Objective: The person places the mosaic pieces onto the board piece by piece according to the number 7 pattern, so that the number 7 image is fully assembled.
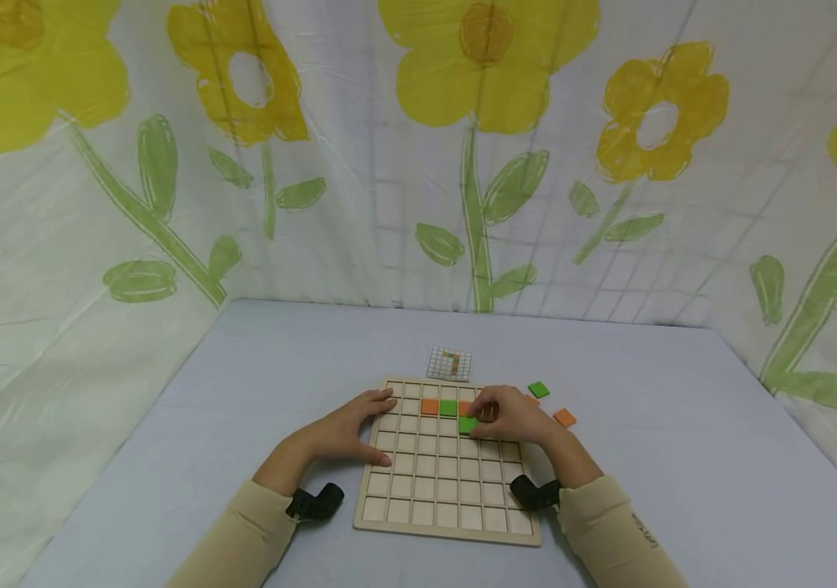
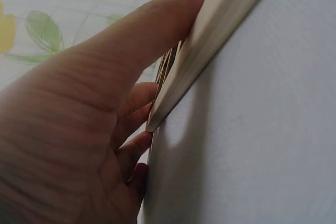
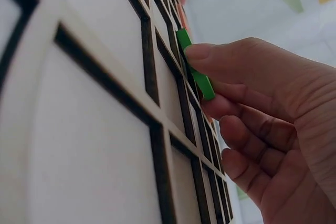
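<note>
A light wooden grid board (image 1: 425, 488) lies on the table. Along its left edge rests my left hand (image 1: 345, 429), thumb and fingers spread over the rim and holding no tile. My right hand (image 1: 509, 416) pinches a green square tile (image 3: 203, 83) between thumb and fingers at the upper right of the grid. In the right wrist view this tile stands tilted against the slots. Just above it in the head view, a row holds an orange tile (image 1: 429, 407), a green tile (image 1: 448, 407) and another orange tile (image 1: 465, 407), partly hidden by my right hand.
Behind the board lies a small printed grid card (image 1: 450, 363) with coloured squares. To the right are a loose green tile (image 1: 539, 389) and an orange tile (image 1: 564, 417), with another orange tile (image 1: 532, 400) half hidden by my hand. A flower-printed curtain (image 1: 359, 204) hangs behind the table.
</note>
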The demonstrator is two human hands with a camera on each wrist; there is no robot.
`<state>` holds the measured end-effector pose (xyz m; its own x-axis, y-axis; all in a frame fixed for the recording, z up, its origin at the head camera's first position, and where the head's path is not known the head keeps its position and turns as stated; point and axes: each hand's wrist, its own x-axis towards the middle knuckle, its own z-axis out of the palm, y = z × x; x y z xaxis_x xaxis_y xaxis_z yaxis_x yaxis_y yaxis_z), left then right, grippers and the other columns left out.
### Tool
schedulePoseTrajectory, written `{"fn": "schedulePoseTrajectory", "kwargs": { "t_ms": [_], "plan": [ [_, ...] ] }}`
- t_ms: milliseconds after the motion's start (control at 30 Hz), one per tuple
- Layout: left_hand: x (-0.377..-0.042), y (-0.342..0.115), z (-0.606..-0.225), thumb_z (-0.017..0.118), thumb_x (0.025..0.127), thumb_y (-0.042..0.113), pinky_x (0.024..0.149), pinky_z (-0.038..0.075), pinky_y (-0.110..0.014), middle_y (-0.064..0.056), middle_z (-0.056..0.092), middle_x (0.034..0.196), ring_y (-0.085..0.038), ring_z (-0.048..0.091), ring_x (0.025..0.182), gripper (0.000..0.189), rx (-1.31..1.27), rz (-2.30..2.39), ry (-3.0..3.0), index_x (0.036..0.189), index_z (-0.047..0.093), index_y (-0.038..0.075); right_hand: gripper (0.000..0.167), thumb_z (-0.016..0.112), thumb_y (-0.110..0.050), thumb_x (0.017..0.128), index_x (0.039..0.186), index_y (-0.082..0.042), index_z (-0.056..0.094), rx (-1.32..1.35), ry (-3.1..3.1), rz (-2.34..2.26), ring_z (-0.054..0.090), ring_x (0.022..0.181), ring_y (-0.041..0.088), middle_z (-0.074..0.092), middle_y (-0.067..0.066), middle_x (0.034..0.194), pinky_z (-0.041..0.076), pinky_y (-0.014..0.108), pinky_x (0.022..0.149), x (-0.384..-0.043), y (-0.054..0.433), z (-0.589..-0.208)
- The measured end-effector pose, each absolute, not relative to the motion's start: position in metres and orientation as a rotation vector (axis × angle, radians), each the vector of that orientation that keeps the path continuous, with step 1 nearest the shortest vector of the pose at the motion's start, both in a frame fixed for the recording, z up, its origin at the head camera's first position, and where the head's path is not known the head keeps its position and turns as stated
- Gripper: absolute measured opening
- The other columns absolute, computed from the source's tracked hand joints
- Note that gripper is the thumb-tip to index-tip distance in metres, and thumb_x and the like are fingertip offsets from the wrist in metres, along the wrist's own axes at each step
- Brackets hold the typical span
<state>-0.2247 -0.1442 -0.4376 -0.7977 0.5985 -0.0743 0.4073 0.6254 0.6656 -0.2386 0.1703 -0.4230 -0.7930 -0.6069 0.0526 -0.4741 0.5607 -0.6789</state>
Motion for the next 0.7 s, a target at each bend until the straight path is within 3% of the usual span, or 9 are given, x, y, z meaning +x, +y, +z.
{"fn": "schedulePoseTrajectory", "kwargs": {
  "t_ms": [700],
  "plan": [
    [-0.2228, -0.1433, -0.4342, 0.078, 0.071, 0.044, 0.111, 0.023, -0.056, -0.008, 0.020, 0.156, -0.034, 0.015, 0.143, 0.092, 0.819, 0.919, 2.572, 0.144, 0.035, 0.011, 0.021, 0.075, -0.017, 0.078, 0.094, -0.005, 0.068, -0.876, 2.575, -1.100, 0.063, 0.086, 0.014, 0.064, 0.007, 0.094, 0.052, 0.020, 0.074, -0.2390, 0.1709, -0.4278]
  ]
}}
